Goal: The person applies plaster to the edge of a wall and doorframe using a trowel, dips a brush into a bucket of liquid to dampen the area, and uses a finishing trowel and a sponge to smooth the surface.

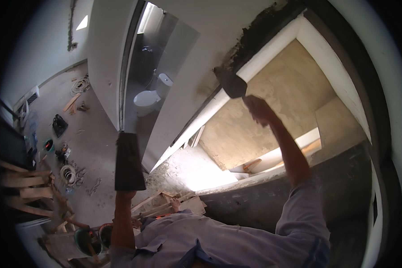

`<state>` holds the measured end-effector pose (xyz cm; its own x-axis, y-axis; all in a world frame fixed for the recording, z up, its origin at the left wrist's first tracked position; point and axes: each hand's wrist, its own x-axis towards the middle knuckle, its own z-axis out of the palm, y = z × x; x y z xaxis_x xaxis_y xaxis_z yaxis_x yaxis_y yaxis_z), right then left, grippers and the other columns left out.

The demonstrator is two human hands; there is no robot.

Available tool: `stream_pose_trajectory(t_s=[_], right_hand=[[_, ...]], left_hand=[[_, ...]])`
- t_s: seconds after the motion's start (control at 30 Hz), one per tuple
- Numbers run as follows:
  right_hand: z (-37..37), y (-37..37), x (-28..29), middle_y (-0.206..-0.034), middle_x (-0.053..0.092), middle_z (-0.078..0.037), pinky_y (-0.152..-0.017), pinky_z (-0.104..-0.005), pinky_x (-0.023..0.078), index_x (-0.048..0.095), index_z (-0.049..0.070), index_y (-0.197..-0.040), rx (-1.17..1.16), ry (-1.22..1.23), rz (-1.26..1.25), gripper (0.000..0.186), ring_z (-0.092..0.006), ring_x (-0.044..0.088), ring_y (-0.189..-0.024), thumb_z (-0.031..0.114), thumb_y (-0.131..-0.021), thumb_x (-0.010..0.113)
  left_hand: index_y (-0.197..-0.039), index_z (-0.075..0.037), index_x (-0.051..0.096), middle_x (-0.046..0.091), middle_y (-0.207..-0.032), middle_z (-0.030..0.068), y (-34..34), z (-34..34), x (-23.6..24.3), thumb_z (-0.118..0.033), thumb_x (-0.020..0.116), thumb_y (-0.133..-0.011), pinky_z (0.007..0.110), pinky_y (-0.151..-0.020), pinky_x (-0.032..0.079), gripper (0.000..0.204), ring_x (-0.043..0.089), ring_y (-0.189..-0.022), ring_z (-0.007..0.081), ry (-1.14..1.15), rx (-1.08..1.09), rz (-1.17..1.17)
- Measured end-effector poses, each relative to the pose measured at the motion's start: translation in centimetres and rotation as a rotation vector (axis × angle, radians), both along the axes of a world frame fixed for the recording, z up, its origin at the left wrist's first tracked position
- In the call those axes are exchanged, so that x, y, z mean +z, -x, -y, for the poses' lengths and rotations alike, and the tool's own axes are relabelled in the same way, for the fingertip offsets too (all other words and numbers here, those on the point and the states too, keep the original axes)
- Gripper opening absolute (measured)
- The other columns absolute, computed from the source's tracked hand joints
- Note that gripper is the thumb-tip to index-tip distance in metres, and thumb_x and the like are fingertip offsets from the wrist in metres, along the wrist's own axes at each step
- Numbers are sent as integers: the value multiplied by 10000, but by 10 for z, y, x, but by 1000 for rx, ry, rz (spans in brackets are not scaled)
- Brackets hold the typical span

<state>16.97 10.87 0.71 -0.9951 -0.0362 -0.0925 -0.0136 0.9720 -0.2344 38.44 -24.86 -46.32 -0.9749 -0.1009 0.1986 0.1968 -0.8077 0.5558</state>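
Note:
My right hand [260,110] is closed round the handle of a trowel [233,85], whose dark blade rests at the edge of the wall opening. Dark wet mortar [250,42] coats the wall along the white frame [272,53] above the blade. On the left, my left hand [126,194] grips a dark rectangular mortar board [129,163] from below. Most of its fingers are hidden by the board. Whether the board carries any mortar I cannot tell.
Behind the partition stands a white toilet [147,98]. Coiled hoses [79,85], a dark bag [59,126] and buckets [83,241] lie on the floor at the left. Timber pieces [29,193] are stacked near the lower left. Planks [185,201] lie below me.

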Motion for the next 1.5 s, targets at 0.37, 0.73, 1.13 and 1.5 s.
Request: stream_pose_trajectory(t_s=[0.37, 0.73, 1.13, 1.5], right_hand=[[-17, -138, -64, -890, 611, -110, -616, -358, 501, 578, 52, -1129, 703, 148, -384, 346, -267, 634, -719, 78, -808, 704], [-63, -154, -93, -886, 636, -70, -595, -360, 522, 599, 84, -1155, 660, 177, -323, 428, -247, 645, -723, 118, -759, 757], [-68, -153, -113, -800, 582, -68, -601, -377, 491, 640, 115, -1155, 627, 129, -534, 468, -241, 596, -716, 52, -706, 755], [-41, -110, -86, -904, 563, -103, -708, -388, 490, 583, 87, -1256, 374, -78, -747, 498, -283, 576, -832, 138, -790, 751]], left_hand=[[-1311, -14, 503, 602, -1226, 97, 99, -70, 121, -109, 576, -944, 335, -925, 523, 386, 617, -1066, 198, -149, -315, -24], [-1280, -5, 535, 625, -1168, 99, 112, -99, 173, -144, 549, -965, 319, -896, 534, 345, 626, -1025, 192, 84, -210, -93], [-1302, 4, 521, 625, -1189, 102, 108, -110, 172, -123, 543, -965, 310, -892, 535, 362, 625, -1033, 176, 181, -166, 116], [-1299, 9, 522, 635, -1177, 106, 76, -108, 108, -123, 563, -953, 313, -879, 542, 373, 633, -1021, 176, 194, -199, 162]])
